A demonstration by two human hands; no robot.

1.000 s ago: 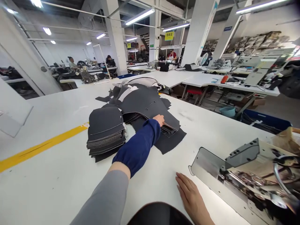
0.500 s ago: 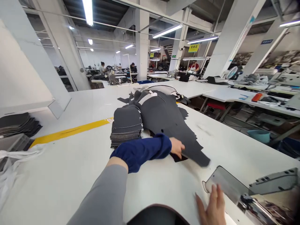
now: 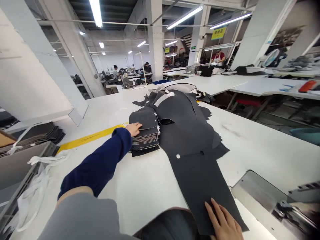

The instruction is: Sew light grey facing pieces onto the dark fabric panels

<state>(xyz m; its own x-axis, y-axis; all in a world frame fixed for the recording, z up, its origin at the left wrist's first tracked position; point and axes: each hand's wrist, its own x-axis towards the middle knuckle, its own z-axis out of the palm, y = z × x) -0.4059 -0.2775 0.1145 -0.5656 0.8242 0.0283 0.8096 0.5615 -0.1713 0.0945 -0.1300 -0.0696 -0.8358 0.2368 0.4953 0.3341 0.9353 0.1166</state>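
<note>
On the white table, my left hand touches the top of a stack of dark grey cut pieces; its fingers look bent together, and whether they pinch a piece is too small to tell. My right hand lies with fingers spread on the near end of a long dark panel. That panel stretches back to a heap of dark fabric pieces right of the stack. The panel has a white dot and a small dark hole.
A sewing machine with a metal plate stands at the right. A grey crate, white strips and another dark stack are at the left. Yellow tape crosses the table. People sit far back.
My left hand has moved left from the heap's near edge to the stack. My right hand now rests on the long panel, which reaches nearer to me. The view has shifted.
</note>
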